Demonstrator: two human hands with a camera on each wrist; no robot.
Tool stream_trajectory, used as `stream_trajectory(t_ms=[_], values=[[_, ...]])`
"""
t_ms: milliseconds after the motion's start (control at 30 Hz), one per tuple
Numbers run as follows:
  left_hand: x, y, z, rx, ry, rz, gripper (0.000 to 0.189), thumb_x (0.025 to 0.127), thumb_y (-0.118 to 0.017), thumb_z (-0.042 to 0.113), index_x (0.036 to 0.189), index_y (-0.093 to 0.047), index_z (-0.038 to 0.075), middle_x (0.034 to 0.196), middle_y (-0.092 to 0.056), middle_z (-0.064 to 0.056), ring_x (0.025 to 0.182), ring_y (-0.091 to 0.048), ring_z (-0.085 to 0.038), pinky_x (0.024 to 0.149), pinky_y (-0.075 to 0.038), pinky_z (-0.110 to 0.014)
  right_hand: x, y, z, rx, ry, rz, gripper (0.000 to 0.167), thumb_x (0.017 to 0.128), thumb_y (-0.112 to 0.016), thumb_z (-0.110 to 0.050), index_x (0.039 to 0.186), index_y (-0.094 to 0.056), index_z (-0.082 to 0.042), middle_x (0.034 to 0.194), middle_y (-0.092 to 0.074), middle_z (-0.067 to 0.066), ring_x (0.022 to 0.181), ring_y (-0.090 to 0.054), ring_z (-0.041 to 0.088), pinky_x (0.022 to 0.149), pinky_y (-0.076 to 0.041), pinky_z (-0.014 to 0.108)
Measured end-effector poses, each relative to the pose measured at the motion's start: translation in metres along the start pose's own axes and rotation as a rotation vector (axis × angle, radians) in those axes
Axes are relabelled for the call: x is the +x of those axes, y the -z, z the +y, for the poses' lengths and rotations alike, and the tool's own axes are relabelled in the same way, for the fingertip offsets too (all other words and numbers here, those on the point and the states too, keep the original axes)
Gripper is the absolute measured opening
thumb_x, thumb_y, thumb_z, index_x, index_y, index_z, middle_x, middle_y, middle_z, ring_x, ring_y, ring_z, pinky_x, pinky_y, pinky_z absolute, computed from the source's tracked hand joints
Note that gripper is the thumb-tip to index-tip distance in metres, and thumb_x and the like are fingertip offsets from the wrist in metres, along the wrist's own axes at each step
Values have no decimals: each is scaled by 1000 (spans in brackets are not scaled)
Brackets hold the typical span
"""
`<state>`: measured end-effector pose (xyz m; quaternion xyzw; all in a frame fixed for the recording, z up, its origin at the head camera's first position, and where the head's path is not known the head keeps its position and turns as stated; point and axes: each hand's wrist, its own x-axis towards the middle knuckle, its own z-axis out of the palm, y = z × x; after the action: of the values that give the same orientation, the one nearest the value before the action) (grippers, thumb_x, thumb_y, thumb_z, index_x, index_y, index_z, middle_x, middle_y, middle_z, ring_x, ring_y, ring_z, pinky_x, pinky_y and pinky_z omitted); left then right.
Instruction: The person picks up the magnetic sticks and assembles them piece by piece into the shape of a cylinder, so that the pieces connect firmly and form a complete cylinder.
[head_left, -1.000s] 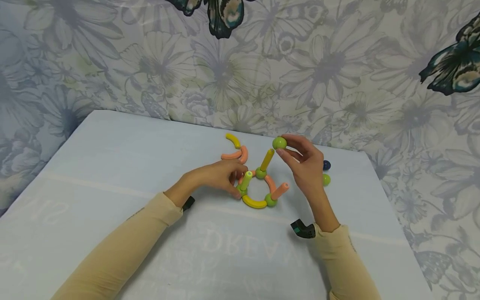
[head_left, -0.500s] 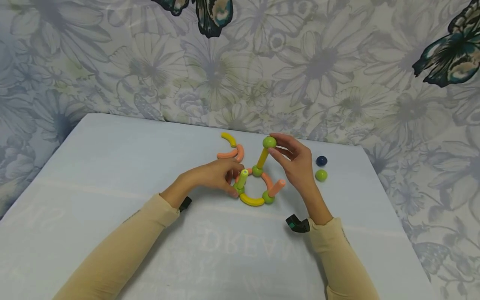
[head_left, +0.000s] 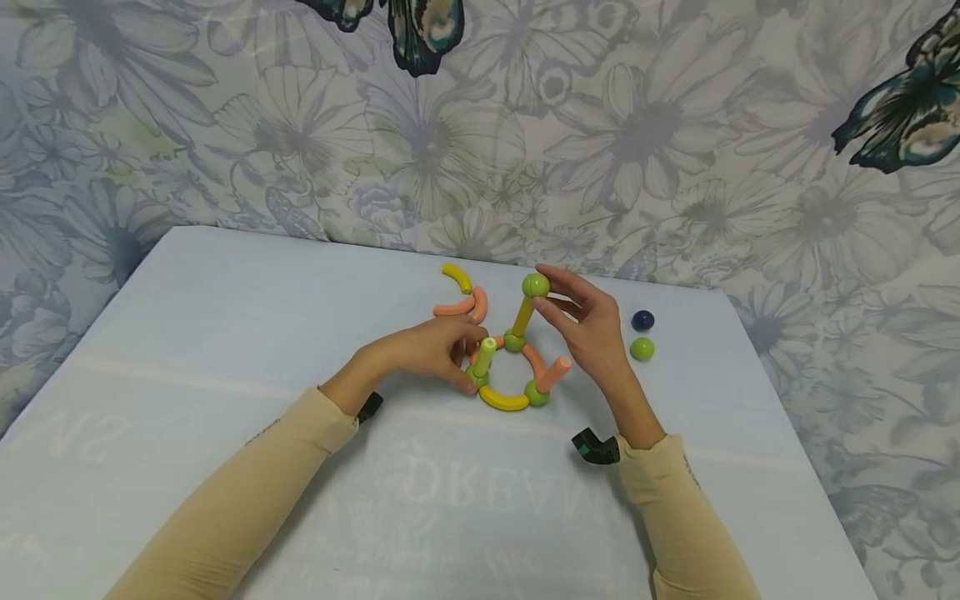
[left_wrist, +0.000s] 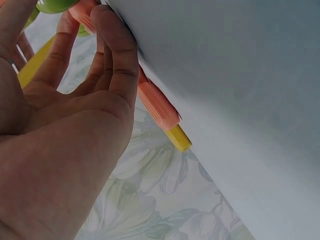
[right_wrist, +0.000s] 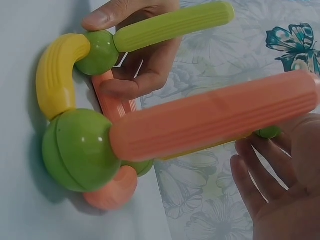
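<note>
A ring of curved pieces joined by green balls lies on the table, with a yellow curved piece (head_left: 504, 400) at its front. Three straight rods rise from the balls: a light green rod (head_left: 486, 357), an orange rod (right_wrist: 215, 115) and a yellow rod (head_left: 523, 317). My left hand (head_left: 435, 350) grips the ring's left green ball (right_wrist: 97, 52), thumb in front and fingers behind. With thumb and fingertips, my right hand (head_left: 588, 321) pinches a green ball (head_left: 536, 285) at the top of the yellow rod. In the right wrist view the orange rod partly covers that yellow rod.
Behind the left hand lie a loose yellow curved piece (head_left: 457, 277) and two orange curved pieces (head_left: 454, 307). Right of the right hand are a dark blue ball (head_left: 642, 321) and a green ball (head_left: 642, 349). A patterned wall covering rises behind the table (head_left: 225, 283).
My right hand has moved left with the green ball, from beside the yellow rod's tip onto its top. My left hand keeps its grip on the ring.
</note>
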<state>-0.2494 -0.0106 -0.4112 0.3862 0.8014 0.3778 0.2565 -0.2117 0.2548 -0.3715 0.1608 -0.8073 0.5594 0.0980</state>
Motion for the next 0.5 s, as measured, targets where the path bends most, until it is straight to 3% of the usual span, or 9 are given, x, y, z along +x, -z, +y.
stream_trajectory(t_ms=[267,500], values=[[-1,1,-1,18,-40,-3,35,80,-94,19,99,-66,15,97,-64,-12,76,-59,-20,70,-49,-28,1,6,20,-3,7,-5,38,105,-65,-11,143,-65,-11,143,-67,9,125,-66,12,101,-56,30],[-1,-1,-2,50,-29,-4,35,79,-95,24,94,-65,18,102,-61,-10,80,-58,-18,74,-50,-29,-1,18,23,-10,21,29,32,110,-57,-23,137,-69,-10,129,-74,13,118,-72,19,99,-58,30]])
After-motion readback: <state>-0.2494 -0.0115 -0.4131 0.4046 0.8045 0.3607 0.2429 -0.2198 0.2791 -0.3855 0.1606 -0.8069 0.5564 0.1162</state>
